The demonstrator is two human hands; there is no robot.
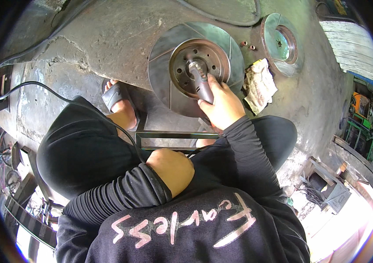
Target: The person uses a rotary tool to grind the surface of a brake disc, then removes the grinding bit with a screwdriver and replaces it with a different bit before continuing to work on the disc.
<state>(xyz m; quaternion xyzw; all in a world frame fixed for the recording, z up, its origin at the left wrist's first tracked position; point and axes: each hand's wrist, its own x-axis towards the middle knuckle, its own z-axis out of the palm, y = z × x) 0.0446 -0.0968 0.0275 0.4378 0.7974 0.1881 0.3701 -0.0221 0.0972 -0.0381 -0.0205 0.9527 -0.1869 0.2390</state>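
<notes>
A large brake disc (pixel 195 31) with a raised, rusty-brown hub lies flat on the ground before me. My right hand (pixel 223 103) is wrapped around the dark body of a small angle grinder (pixel 203 87). The tool's metal head reaches over the middle of the hub, among its bolt holes; what its working end touches is unclear. Bent at the wrist, my left hand (pixel 171 170) rests at my lap with its fingers hidden underneath. A black power cord (pixel 74 103) runs in from the left, passes behind that hand and comes out toward my right forearm.
To the disc's right are a crumpled, stained cloth (pixel 260 87), two small reddish-brown cylindrical pieces (pixel 248 45) and a second brake disc (pixel 265 37). A grey corrugated hose (pixel 221 19) curves behind. A dark metal frame (pixel 173 135) sits between my legs; a sandalled foot (pixel 115 98) is left of the disc.
</notes>
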